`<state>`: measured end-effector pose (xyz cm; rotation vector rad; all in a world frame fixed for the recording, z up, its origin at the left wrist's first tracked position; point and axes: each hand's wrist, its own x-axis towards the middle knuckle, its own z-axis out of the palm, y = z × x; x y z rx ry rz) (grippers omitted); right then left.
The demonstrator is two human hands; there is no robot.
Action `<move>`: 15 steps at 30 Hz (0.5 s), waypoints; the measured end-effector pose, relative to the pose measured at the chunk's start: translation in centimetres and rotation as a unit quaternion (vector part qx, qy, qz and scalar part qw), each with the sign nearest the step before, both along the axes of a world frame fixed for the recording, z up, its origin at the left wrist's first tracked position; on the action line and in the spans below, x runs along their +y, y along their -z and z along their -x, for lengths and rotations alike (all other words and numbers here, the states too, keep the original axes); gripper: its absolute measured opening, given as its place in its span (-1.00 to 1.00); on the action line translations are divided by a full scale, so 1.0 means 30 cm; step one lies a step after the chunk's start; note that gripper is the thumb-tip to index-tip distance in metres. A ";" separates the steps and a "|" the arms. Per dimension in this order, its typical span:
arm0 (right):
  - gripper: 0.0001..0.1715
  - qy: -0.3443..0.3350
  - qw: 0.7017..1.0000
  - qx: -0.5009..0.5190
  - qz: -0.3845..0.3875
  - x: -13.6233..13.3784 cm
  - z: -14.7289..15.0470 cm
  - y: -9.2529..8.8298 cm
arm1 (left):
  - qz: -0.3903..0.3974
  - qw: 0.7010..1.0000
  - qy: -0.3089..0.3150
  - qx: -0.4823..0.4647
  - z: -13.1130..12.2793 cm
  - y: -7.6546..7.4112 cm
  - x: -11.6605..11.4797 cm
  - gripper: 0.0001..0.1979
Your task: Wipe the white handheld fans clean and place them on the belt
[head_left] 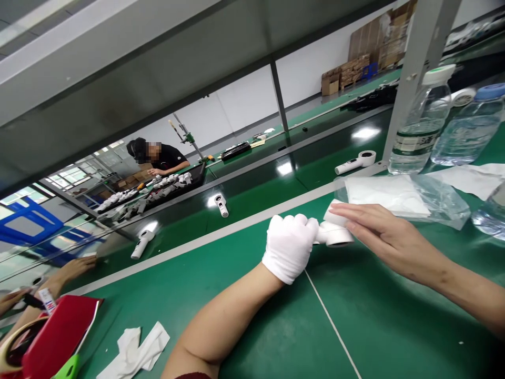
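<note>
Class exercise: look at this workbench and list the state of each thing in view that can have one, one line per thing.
Left hand: gloved, closed
Device: white, held in the left hand
Right hand: bare, fingers outstretched
Plastic bag: lying flat
Water bottle: upright, capped
Cloth: crumpled

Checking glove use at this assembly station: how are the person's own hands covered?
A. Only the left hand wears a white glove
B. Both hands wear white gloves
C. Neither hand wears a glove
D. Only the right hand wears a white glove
A. The left hand is in a white glove, gripping a white handheld device, while the right hand is bare.
</note>
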<state>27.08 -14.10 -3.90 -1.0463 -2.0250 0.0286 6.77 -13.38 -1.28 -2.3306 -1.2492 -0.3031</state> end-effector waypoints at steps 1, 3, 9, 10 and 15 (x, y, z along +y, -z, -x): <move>-0.56 -0.002 1.000 0.011 0.007 0.001 -0.004 -0.002 | 0.028 0.999 -0.002 -0.024 -0.002 -0.002 0.000 -0.83; -0.56 0.013 0.999 0.029 0.006 -0.002 -0.006 -0.005 | 0.136 0.982 0.006 -0.128 -0.008 -0.006 0.004 -0.88; -0.48 0.009 0.998 0.040 -0.039 -0.024 0.037 0.008 | 0.608 0.483 0.066 -0.626 -0.031 -0.040 0.002 -0.66; -0.46 -0.008 0.998 0.030 -0.046 -0.026 0.047 0.013 | 0.635 0.389 0.068 -0.664 -0.036 -0.052 -0.004 -0.65; -0.33 -0.061 0.995 0.010 -0.077 -0.052 0.084 0.025 | 0.637 0.174 0.026 -0.750 -0.052 -0.106 -0.029 -0.65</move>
